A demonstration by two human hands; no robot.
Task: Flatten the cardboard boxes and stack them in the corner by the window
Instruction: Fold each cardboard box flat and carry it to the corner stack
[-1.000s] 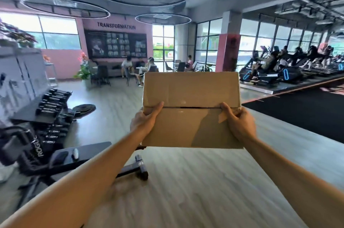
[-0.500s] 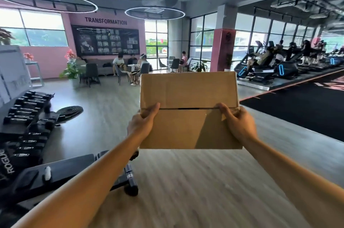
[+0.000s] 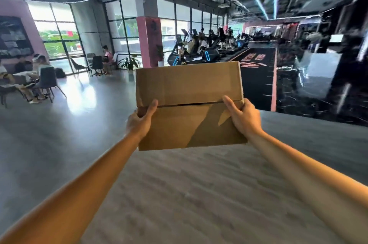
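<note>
A brown cardboard box (image 3: 189,88) is held up at chest height in front of me, its closed flaps facing me with a dark seam across the middle. My left hand (image 3: 140,121) grips its left edge, thumb laid over the seam. My right hand (image 3: 244,117) grips the right edge the same way. The box's far side and bottom are hidden. Tall windows (image 3: 57,34) line the far wall.
Wood-look floor (image 3: 189,194) stretches ahead. People sit at tables and chairs (image 3: 39,82) at the left. A pink pillar (image 3: 148,40) stands mid-room with a potted plant (image 3: 129,63) beside it. Treadmills with people (image 3: 201,50) and black matting (image 3: 298,88) fill the right.
The view has swung to the right: the dumbbell rack and bench have left the frame and the black matting has come in. Both hands keep the same grip on the box.
</note>
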